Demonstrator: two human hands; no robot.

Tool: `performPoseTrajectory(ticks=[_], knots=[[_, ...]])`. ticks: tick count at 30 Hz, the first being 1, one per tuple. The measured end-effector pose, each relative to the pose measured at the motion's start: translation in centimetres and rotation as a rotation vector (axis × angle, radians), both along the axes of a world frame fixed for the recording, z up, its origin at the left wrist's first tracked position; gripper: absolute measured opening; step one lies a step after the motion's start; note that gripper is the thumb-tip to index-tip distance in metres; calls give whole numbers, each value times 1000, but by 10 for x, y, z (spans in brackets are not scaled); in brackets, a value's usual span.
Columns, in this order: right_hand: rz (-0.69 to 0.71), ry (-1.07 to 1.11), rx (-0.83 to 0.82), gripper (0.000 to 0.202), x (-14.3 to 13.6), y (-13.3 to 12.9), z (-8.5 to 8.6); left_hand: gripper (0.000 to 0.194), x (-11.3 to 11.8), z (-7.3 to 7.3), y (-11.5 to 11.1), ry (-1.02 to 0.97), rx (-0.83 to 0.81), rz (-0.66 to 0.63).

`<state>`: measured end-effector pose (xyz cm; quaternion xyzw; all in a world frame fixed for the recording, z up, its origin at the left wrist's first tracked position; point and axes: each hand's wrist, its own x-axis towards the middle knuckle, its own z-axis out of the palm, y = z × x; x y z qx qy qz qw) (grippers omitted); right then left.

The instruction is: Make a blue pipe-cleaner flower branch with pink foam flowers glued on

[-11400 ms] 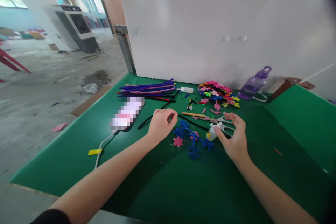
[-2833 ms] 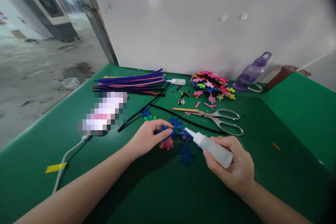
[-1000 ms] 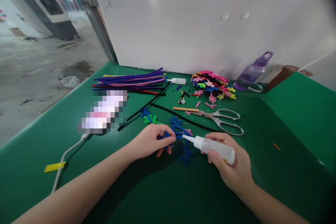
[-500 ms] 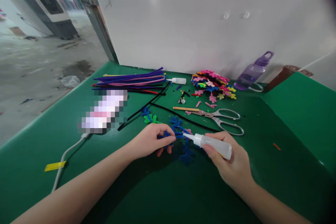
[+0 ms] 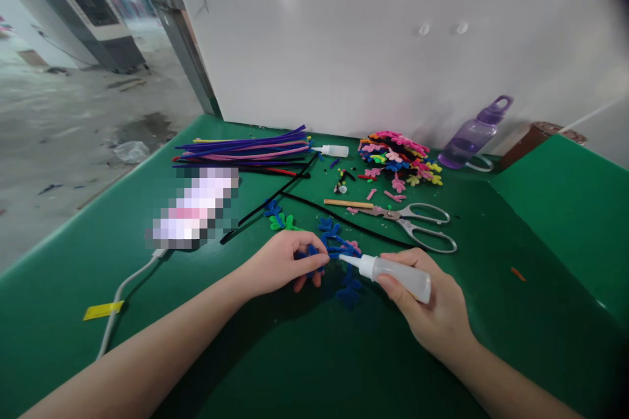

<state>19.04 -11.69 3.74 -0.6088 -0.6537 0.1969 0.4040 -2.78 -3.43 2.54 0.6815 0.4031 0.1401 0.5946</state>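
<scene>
Between the thumb and fingers of my left hand (image 5: 285, 265) is a blue pipe-cleaner piece (image 5: 337, 253), shaped with leaf-like loops and partly hidden by the fingers. My right hand (image 5: 437, 298) is wrapped round a clear glue bottle (image 5: 400, 277) with a white nozzle. The bottle lies tilted, its tip pointing left at the blue stem, close to my left fingertips; whether it touches I cannot tell. Blue loops (image 5: 348, 288) hang below the nozzle. Just beyond my left hand lie a green looped piece (image 5: 285, 222) and a small blue one (image 5: 272, 207).
On the green table (image 5: 236, 366) lie scissors (image 5: 417, 226), a wooden stick (image 5: 348, 203), black pipe cleaners (image 5: 260, 208), a bundle of coloured ones (image 5: 246, 149), and a second glue bottle (image 5: 335, 151). Behind are a pile of colourful looped pieces (image 5: 393, 154) and a purple water bottle (image 5: 469, 137). A cable (image 5: 115, 301) runs at left.
My right hand has shifted the glue bottle slightly left and down, bringing its tip nearer to my left fingertips. My left hand has stayed in place.
</scene>
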Motion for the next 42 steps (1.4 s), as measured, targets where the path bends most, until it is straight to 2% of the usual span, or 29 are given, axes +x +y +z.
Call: performPoseTrajectory(ticks=[5,23,37,42], knots=[[24,6,19,15,1,0,0,24,1,0,1,2,0,0],[-22,-41,-36,21,2,1,-2,24,1,0,1,-15,-6,-5],[-145,25,-24,20,0,2,-1,24,-1,-1,-1,-43,-25,22],[-95,39,24,21,0,0,-3,25,0,0,1,-35,-18,19]])
